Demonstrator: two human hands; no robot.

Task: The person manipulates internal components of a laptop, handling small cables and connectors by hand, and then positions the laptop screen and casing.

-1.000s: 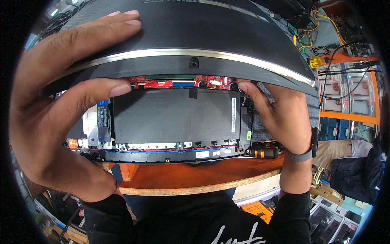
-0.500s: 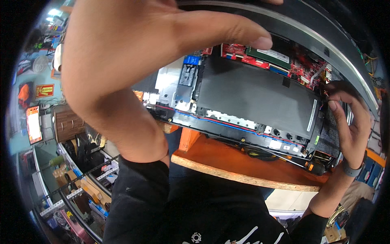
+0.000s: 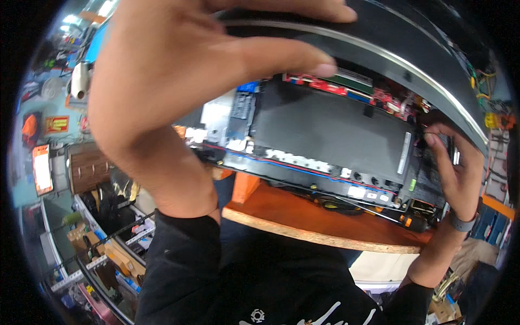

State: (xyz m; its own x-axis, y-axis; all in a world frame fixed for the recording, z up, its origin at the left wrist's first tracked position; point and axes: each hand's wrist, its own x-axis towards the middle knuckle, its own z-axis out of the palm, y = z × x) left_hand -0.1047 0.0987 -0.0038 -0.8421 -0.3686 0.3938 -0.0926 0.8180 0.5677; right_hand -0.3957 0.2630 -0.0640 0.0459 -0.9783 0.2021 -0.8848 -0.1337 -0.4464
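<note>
An opened laptop (image 3: 292, 173) lies tilted in front of me, its insides exposed. A flat black battery (image 3: 330, 130) fills its middle. Beyond that are a red circuit board (image 3: 325, 85) and a green memory module (image 3: 352, 81). Blue and red wires (image 3: 287, 165) run along the near edge. My left hand (image 3: 179, 65), large and close, hovers over the far left part, its thumb and fingers spread apart with nothing visible between them. At the laptop's right end, my right hand (image 3: 455, 162) is closed in a pinch; whatever its fingertips hold is hidden.
The laptop rests over an orange-brown wooden bench (image 3: 292, 214). A screwdriver (image 3: 403, 219) with an orange and black handle lies under its near right edge. A dark panel with a silver edge (image 3: 379, 49) arches across the far side. Cluttered shelves (image 3: 103, 254) stand at lower left.
The view has shifted slightly, moving the laptop a little left in the picture. My left fingers now show more above the thumb. My right hand keeps its pinch at the laptop's right end.
</note>
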